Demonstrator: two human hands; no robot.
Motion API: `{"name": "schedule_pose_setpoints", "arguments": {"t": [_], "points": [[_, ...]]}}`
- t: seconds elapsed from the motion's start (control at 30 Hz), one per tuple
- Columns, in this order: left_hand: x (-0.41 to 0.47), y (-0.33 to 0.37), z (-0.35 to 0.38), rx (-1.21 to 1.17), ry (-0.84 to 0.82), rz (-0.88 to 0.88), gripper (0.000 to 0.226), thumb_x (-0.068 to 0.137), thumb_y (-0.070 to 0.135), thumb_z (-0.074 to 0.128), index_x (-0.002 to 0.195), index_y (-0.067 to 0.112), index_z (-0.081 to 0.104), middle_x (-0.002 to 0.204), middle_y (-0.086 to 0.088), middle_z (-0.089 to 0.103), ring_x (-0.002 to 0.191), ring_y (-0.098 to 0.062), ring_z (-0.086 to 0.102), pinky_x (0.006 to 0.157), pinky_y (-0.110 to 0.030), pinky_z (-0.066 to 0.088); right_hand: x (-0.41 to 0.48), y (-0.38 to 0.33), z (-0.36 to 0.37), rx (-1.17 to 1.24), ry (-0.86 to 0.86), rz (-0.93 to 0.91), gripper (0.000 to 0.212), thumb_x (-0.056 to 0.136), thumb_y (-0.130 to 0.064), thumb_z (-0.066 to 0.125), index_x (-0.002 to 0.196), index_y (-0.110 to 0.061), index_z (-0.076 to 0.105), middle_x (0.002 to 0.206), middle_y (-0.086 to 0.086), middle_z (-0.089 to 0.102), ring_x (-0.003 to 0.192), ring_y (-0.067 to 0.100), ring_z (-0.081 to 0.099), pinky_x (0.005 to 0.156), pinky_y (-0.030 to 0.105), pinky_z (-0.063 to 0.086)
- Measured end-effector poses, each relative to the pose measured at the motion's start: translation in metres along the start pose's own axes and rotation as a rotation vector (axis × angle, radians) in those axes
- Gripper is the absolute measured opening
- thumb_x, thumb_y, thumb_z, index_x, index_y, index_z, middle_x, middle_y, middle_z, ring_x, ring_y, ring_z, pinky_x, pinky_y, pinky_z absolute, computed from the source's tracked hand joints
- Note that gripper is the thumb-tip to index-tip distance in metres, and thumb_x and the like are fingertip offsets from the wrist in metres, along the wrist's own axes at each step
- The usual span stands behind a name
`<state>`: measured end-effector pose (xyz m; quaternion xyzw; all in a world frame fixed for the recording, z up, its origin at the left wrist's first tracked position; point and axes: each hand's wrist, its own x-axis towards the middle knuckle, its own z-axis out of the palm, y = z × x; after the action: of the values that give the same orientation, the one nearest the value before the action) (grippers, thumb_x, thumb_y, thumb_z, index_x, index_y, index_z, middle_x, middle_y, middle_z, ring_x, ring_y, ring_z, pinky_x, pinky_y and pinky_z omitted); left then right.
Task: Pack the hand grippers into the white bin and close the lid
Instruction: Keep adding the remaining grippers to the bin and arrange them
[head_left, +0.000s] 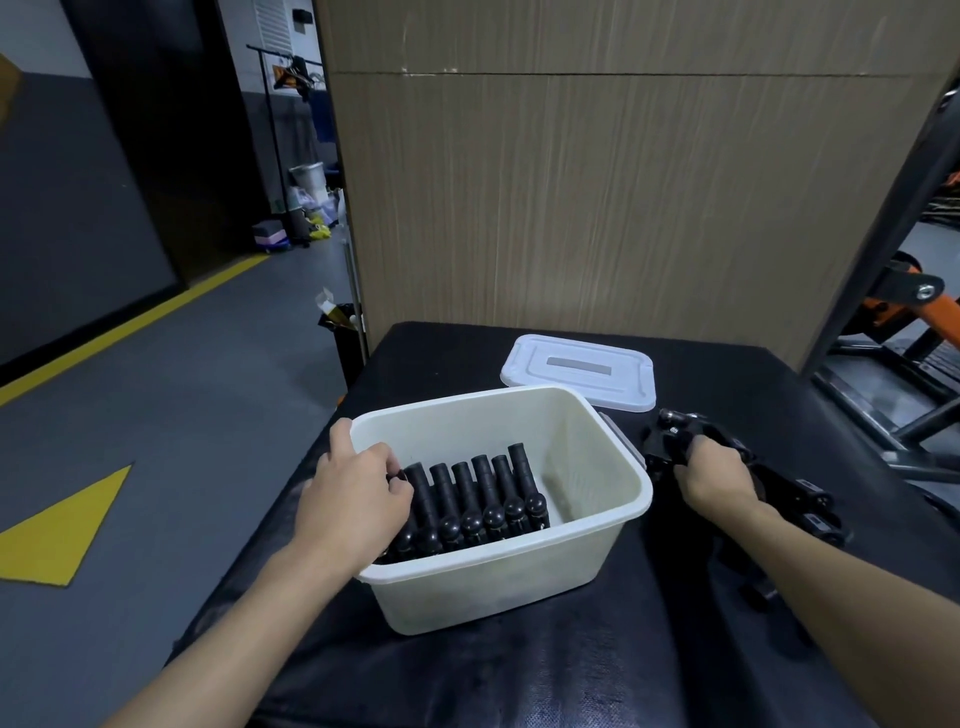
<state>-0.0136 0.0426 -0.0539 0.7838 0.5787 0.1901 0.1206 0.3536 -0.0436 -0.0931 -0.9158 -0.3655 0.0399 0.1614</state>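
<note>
The white bin (587, 540) stands open in the middle of the black table. Several black hand grippers (483, 499) lie packed side by side along its left half. My left hand (358, 499) reaches over the bin's left rim, fingers curled round the leftmost gripper in the row. To the right of the bin, my right hand (714, 475) grips one black hand gripper (675, 436) from a loose pile (800, 504) on the table. The white lid (579, 370) lies flat behind the bin.
The black table (519, 675) ends at a wood-grain panel (597, 208) behind the lid. Grey floor with yellow markings drops off on the left. A black and orange metal frame (904, 322) stands at the right.
</note>
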Motion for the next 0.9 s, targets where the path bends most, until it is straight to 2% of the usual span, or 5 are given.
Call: {"name": "schedule_pose_setpoints", "arguments": {"t": [0.2,0.33,0.4,0.67,0.9], "points": [[0.002,-0.001,0.001,-0.005,0.005,0.000,0.012,0.090,0.023,0.052,0.094,0.021,0.064,0.140,-0.001,0.028,0.102,-0.025,0.051,0.083,-0.043,0.052,0.008,-0.005,-0.006,0.219,-0.012,0.154,0.032,0.079,-0.009,0.067,0.105,0.003,0.051,0.100,0.021,0.062,0.096,0.040,0.062,0.073,0.034,0.045],[0.003,-0.001,0.001,-0.004,0.006,0.000,0.012,0.090,0.023,0.053,0.094,0.021,0.064,0.140,-0.001,0.028,0.098,-0.026,0.053,0.080,-0.042,0.052,0.001,-0.008,-0.011,0.580,0.025,0.328,0.019,0.080,-0.006,0.062,0.086,0.011,0.067,0.071,0.018,0.069,0.058,0.027,0.067,0.064,0.033,0.056],[0.003,-0.001,0.000,-0.006,0.000,-0.001,0.012,0.090,0.023,0.053,0.095,0.021,0.064,0.141,-0.001,0.027,0.092,-0.027,0.056,0.078,-0.041,0.051,-0.005,-0.008,-0.020,0.707,0.101,0.330,0.017,0.080,-0.004,0.060,0.080,0.010,0.070,0.065,0.015,0.068,0.059,0.024,0.064,0.062,0.029,0.052],[0.002,-0.001,0.000,-0.010,-0.013,-0.001,0.011,0.089,0.024,0.054,0.095,0.022,0.063,0.144,-0.003,0.025,0.087,-0.029,0.058,0.081,-0.044,0.052,-0.042,-0.017,-0.058,1.060,0.287,0.171,0.019,0.081,-0.008,0.055,0.093,-0.007,0.068,0.072,0.002,0.072,0.073,0.019,0.074,0.086,0.042,0.058],[0.000,0.001,0.001,0.034,-0.007,-0.004,0.017,0.092,0.026,0.052,0.105,0.024,0.063,0.150,-0.006,0.025,0.117,-0.029,0.046,0.099,-0.044,0.040,-0.079,-0.041,-0.083,1.025,0.394,-0.147,0.019,0.087,-0.008,0.056,0.100,-0.021,0.064,0.078,-0.003,0.070,0.078,0.019,0.073,0.077,0.031,0.057]]}}
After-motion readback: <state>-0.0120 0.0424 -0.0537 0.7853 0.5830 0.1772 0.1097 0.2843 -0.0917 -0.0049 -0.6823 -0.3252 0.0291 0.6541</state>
